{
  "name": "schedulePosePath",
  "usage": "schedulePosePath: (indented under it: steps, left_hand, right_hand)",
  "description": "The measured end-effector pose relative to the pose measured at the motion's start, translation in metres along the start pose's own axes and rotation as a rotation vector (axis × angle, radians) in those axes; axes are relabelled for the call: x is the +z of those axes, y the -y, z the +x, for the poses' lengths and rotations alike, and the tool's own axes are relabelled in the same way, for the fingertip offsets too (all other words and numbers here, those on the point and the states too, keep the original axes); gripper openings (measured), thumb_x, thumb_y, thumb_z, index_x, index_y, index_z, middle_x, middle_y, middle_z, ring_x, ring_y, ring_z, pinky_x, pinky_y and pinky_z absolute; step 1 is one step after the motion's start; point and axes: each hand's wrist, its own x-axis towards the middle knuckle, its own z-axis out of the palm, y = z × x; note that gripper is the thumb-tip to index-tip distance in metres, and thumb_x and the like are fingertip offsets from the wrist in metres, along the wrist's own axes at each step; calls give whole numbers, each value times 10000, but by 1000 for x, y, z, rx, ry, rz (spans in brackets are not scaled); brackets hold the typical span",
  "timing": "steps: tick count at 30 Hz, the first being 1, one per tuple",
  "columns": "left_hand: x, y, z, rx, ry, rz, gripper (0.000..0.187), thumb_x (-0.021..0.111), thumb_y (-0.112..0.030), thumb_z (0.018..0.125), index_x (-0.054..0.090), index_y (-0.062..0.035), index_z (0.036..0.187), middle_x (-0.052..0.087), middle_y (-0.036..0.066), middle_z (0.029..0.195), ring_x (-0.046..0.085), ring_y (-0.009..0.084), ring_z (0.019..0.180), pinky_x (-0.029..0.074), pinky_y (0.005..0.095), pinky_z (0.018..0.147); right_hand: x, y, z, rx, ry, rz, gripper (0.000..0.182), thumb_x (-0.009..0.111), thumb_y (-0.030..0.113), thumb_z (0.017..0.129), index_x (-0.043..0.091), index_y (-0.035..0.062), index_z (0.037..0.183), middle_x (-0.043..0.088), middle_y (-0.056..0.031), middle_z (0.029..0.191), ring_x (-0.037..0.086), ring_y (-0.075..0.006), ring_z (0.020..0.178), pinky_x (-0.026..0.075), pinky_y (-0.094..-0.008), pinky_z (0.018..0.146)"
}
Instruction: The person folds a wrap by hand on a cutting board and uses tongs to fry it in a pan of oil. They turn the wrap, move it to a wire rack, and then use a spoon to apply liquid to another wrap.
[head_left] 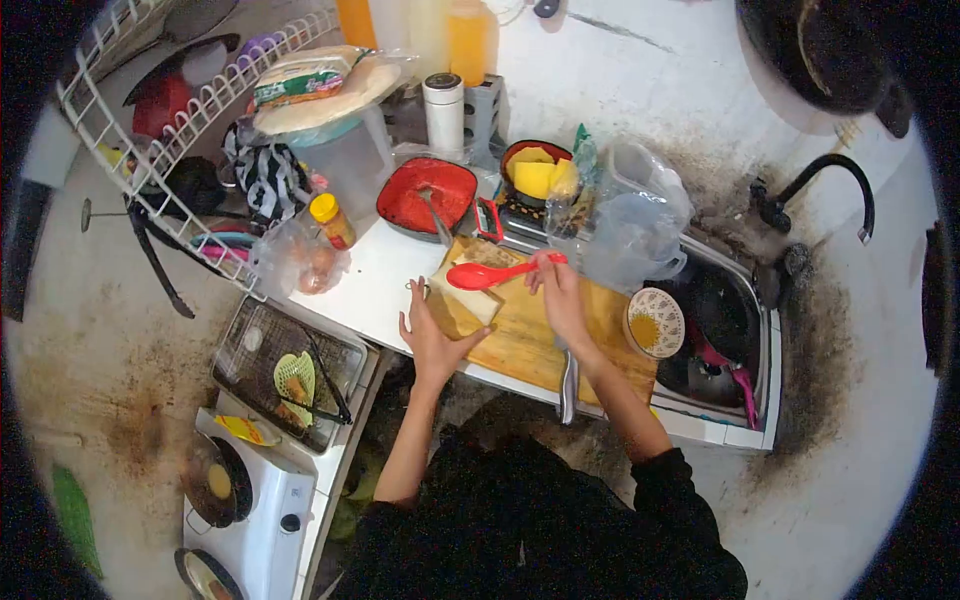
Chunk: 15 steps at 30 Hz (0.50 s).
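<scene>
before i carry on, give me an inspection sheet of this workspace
surface: wooden cutting board on white counter
job's things: red spoon, pale folded sheet
clutter: knife with handle past the counter's front edge; red dish, patterned bowl by the sink
hands: left hand spread beside the sheet, right hand holding the spoon
cables: nothing clearly seen
surroundings: black faucet at right, stove with pan at lower left

Garment [560,540]: black cloth top, matte, with soft folds.
Right sleeve [680,495]: black, loose, its edge gathered and uneven.
Left sleeve [375,540]: black, merging into the dark torso cloth.
Forearms [405,460]: uncovered beyond both sleeve edges.
Left hand [437,345]: bare, slender fingers.
Right hand [560,300]: bare.
</scene>
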Motion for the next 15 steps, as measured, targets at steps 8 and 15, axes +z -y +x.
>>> schedulePosePath:
  steps: [8,15]
  left_hand:
    - [-1,-5,-1,-60,-25,-55,1270,766,-456,483,-57,51,1307,327,152,1306,318,271,1199,119,481,974]
    - [1,-3,0,-48,-55,-75,1254,768,-433,491,-52,50,1308,323,134,1313,303,271,1208,124,477,973]
  right_hand:
    - [13,21,3,-104,26,-462,266,378,247,900,523,24,885,576,-111,642,574,-224,584,426,-333,536]
    - [29,27,16,-186,71,-499,256,390,259,894,513,35,878,557,-133,623,568,-292,592,415,-371,519]
